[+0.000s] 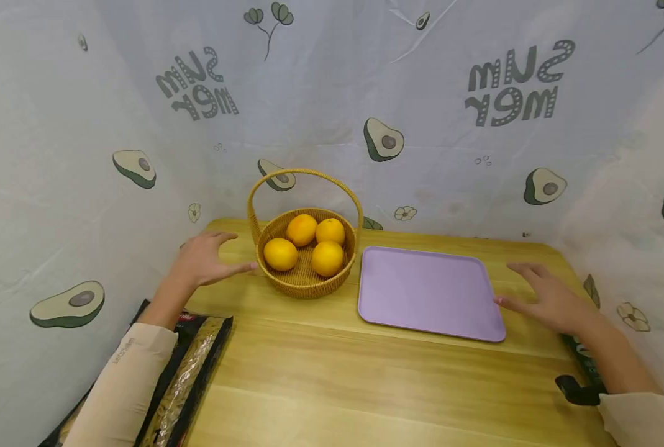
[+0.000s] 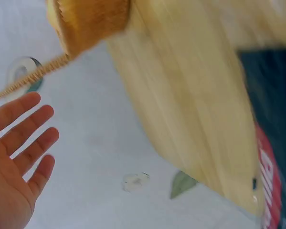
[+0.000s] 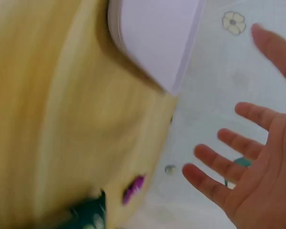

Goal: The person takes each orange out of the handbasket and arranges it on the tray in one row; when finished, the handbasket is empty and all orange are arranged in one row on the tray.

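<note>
A round wicker basket [image 1: 306, 290] with a tall arched handle stands near the back of the table and holds several oranges [image 1: 327, 258]. My left hand [image 1: 202, 259] is just left of it, thumb pointing at the rim, fingers spread and holding nothing. In the left wrist view that hand [image 2: 14, 167] shows its palm beside the basket's handle. To the basket's right lies a flat lilac tray [image 1: 429, 292] with nothing on it. Beside the tray's right edge is my right hand [image 1: 550, 300], thumb tip close to the rim, fingers spread; its palm [image 3: 271, 176] faces the camera in the right wrist view.
A black bag with a clear strip of dry pasta [image 1: 183, 379] lies at the table's left, under my left forearm. Near my right forearm are a dark green package [image 1: 583, 357] and a black object [image 1: 577, 391]. A printed curtain [image 1: 320, 93] surrounds the wooden table [image 1: 337, 385].
</note>
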Demonstrator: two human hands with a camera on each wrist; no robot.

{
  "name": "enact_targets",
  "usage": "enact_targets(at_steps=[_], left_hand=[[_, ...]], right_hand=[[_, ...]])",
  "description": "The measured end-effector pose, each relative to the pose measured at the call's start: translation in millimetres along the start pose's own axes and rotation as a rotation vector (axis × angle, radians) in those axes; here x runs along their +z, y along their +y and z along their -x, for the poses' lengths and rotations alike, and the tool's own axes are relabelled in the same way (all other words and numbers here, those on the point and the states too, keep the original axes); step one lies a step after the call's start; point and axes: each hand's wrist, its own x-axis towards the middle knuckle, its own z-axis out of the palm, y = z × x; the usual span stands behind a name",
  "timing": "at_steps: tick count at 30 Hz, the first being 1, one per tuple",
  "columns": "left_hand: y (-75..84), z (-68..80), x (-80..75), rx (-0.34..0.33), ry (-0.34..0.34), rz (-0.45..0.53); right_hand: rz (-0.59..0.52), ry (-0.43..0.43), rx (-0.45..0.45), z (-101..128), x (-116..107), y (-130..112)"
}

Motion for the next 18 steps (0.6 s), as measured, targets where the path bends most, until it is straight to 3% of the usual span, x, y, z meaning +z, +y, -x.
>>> enact_targets(at_steps=[13, 18], left_hand=[[65.7, -13.6, 17.3, 0.070, 0.006, 0.187], [77.3, -24.8, 25.4, 0.026, -0.011, 0.218]], right_hand=[[-0.119, -0.014, 0.072, 6.1, 48.1, -16.0], [-0.131, 0.037, 0.044, 9.6, 61.3, -15.5]])
